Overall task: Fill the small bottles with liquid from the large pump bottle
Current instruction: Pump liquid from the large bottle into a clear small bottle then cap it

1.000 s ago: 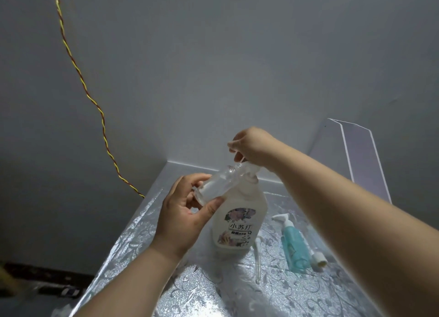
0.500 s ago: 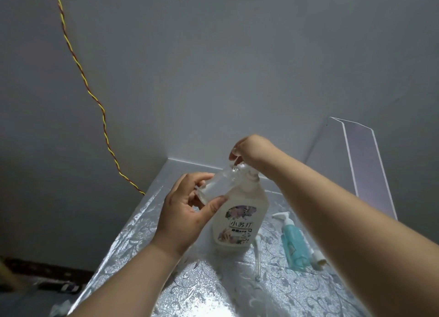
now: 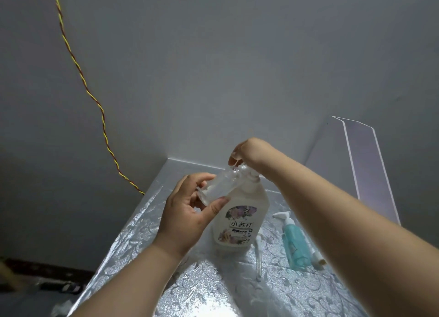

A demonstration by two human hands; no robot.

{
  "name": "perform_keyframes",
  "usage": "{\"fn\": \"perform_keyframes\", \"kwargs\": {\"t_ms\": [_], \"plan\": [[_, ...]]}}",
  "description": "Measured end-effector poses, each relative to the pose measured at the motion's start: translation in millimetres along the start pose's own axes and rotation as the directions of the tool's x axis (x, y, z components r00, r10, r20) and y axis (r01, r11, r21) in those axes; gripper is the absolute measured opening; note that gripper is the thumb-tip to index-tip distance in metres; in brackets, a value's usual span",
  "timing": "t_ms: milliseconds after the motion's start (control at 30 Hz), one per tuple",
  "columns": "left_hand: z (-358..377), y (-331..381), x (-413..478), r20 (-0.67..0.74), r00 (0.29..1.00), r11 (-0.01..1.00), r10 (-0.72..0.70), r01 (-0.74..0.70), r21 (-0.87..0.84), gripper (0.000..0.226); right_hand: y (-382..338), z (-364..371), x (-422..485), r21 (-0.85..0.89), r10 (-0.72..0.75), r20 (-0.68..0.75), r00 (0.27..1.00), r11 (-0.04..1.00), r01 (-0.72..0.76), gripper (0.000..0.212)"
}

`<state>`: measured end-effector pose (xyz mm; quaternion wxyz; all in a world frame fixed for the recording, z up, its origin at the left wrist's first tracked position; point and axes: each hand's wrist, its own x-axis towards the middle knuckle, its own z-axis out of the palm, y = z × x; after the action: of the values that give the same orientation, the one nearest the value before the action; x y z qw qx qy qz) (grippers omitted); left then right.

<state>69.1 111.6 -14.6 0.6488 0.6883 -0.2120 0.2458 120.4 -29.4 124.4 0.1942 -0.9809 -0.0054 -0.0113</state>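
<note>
The large white pump bottle (image 3: 240, 217) with a flowered label stands upright on the silver patterned table (image 3: 147, 224). My right hand (image 3: 247, 150) sits on top of its pump head, fingers curled down over it. My left hand (image 3: 187, 212) grips a small clear bottle (image 3: 221, 186), tilted with its mouth up against the pump's spout. A small teal bottle (image 3: 295, 245) with a white pump lies on its side to the right of the large bottle.
A loose white pump with a dip tube (image 3: 258, 252) lies beside the large bottle. A small white cap (image 3: 318, 258) lies by the teal bottle. A clear acrylic panel (image 3: 365, 169) stands at the right. A twisted yellow-red wire (image 3: 95, 103) hangs down the wall.
My right hand has moved down on the pump head, which now sits lower. My left hand keeps the small clear bottle at the spout.
</note>
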Motion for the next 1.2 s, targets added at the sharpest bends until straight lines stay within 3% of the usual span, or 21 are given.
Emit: {"fn": "perform_keyframes", "kwargs": {"t_ms": [300,467,667,800,1033,1133,1200], "plan": [[-1,-1,0,-0.013,1.0,1.0,0.0,0.0,-0.018,0.039,-11,-14,-11,-0.011,-0.05,-0.036,0.998,0.999,0.049,0.029],[-1,0,0,-0.026,1.0,0.999,0.001,-0.002,-0.045,0.038,-17,-16,-9,-0.037,-0.005,0.041,0.999,0.999,0.006,0.03],[0,-1,0,-0.01,1.0,1.0,0.008,-0.008,-0.008,0.037,-7,-6,-4,0.014,-0.005,0.009,1.0,1.0,0.005,0.027],[-1,-3,1,-0.005,1.0,1.0,0.003,-0.003,-0.002,0.038,-11,-1,-7,-0.061,0.02,0.033,0.999,0.998,-0.018,0.031],[0,-1,0,-0.007,1.0,0.999,0.0,-0.001,-0.039,0.038,-8,-10,-8,0.107,-0.037,-0.02,0.999,0.994,0.039,0.026],[0,0,0,0.005,1.0,0.998,0.004,-0.004,-0.059,0.038,-6,-17,-10,0.261,-0.003,-0.053,0.999,0.965,0.017,0.027],[0,0,0,0.021,1.0,0.998,-0.002,0.003,-0.065,0.04,-3,-19,-11,0.453,0.031,-0.04,0.999,0.892,-0.009,0.032]]}}
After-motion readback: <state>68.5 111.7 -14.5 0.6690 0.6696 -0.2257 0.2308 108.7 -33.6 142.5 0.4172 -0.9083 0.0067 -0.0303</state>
